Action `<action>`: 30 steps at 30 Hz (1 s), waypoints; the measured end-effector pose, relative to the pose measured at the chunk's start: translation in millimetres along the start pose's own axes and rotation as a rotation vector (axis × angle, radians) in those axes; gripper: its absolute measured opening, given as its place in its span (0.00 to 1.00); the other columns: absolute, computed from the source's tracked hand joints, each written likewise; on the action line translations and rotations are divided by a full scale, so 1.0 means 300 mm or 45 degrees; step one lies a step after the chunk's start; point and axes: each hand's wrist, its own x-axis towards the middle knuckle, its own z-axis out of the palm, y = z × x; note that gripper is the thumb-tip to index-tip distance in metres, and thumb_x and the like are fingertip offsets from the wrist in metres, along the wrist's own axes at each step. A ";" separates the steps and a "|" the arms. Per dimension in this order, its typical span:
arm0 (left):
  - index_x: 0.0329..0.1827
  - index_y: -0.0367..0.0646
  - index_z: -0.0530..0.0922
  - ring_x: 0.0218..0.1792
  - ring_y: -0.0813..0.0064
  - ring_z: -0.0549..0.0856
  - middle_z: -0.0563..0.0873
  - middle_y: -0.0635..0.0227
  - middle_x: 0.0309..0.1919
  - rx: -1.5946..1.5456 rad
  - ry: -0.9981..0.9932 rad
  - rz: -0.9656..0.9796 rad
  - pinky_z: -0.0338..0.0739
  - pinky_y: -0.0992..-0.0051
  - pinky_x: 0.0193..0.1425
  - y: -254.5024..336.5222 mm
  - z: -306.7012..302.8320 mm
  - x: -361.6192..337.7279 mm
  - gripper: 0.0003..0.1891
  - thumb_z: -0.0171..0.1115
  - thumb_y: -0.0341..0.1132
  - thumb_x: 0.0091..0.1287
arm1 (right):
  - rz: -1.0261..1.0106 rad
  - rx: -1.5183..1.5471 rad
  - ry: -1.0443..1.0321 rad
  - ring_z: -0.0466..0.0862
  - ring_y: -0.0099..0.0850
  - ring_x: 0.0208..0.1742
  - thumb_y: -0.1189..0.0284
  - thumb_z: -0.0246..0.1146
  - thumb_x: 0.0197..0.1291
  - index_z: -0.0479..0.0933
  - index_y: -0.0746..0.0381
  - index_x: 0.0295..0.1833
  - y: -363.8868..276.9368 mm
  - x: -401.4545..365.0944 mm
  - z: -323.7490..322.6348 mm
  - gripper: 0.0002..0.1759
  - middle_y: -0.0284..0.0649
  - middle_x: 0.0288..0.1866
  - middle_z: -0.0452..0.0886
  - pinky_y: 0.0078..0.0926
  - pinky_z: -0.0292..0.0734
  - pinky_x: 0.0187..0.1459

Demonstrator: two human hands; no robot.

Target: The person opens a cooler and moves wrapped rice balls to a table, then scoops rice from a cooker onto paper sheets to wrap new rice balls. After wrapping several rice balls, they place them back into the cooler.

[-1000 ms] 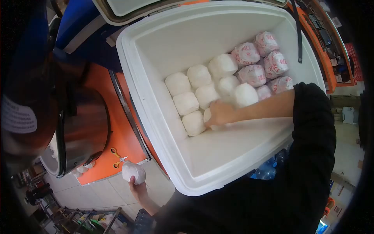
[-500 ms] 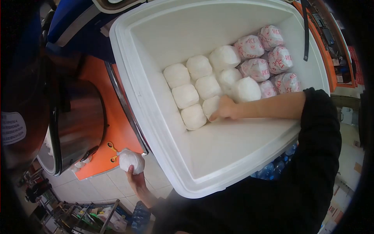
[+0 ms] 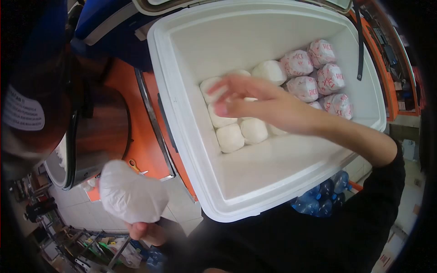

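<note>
My left hand (image 3: pixel 144 231), low on the left, grips a white paper-wrapped bundle (image 3: pixel 132 193) from below; the bundle is blurred. What is inside its wrapping does not show. Stretched across the white cooler box (image 3: pixel 273 178), my right hand (image 3: pixel 248 98) is empty, its fingers apart and smeared by motion. Beneath that hand, plain white wrapped balls (image 3: pixel 230 137) lie in rows on the cooler floor, some hidden by the hand and forearm. To their right are several balls in red-printed white paper (image 3: pixel 330 78), with lettering that looks like "RICE".
Yellow-handled scissors (image 3: pixel 133 164) lie on an orange counter (image 3: pixel 148 150) left of the cooler. A large dark metal pot (image 3: pixel 100 134) stands there too. Blue water bottles (image 3: pixel 318 195) are below the cooler, and a metal rack (image 3: pixel 91 248) stands lower left. A black strap (image 3: pixel 359 50) hangs over the cooler's right side.
My right hand has lifted off a ball in the front row and swung left over the rows, fingers spreading. My left hand has raised the wrapped bundle nearer the camera.
</note>
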 end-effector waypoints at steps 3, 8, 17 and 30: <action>0.67 0.41 0.40 0.44 0.52 0.77 0.64 0.49 0.55 0.201 -0.257 0.309 0.77 0.56 0.46 0.104 0.328 0.096 0.56 0.71 0.32 0.37 | -0.268 0.248 -0.008 0.73 0.31 0.52 0.58 0.62 0.52 0.61 0.65 0.60 -0.127 -0.061 0.078 0.34 0.43 0.49 0.73 0.27 0.67 0.53; 0.65 0.47 0.44 0.54 0.55 0.68 0.58 0.53 0.60 0.868 -0.689 0.942 0.69 0.57 0.55 0.061 0.497 0.197 0.50 0.70 0.31 0.42 | -0.201 0.802 0.220 0.79 0.29 0.44 0.55 0.70 0.42 0.63 0.67 0.57 -0.085 -0.035 0.074 0.41 0.40 0.45 0.77 0.22 0.75 0.44; 0.63 0.51 0.47 0.59 0.59 0.65 0.56 0.59 0.61 0.552 -0.282 0.376 0.65 0.59 0.58 -0.014 0.100 0.094 0.39 0.63 0.28 0.53 | 0.470 0.207 0.818 0.62 0.40 0.63 0.48 0.69 0.37 0.59 0.64 0.62 0.490 0.435 -0.008 0.50 0.45 0.62 0.61 0.41 0.59 0.59; 0.60 0.46 0.51 0.53 0.71 0.70 0.62 0.66 0.55 0.236 0.466 -0.047 0.67 0.73 0.55 -0.129 -0.541 -0.062 0.30 0.58 0.25 0.59 | 0.426 -0.256 0.219 0.68 0.29 0.41 0.58 0.59 0.53 0.69 0.61 0.47 0.409 0.358 -0.135 0.21 0.36 0.40 0.70 0.28 0.63 0.43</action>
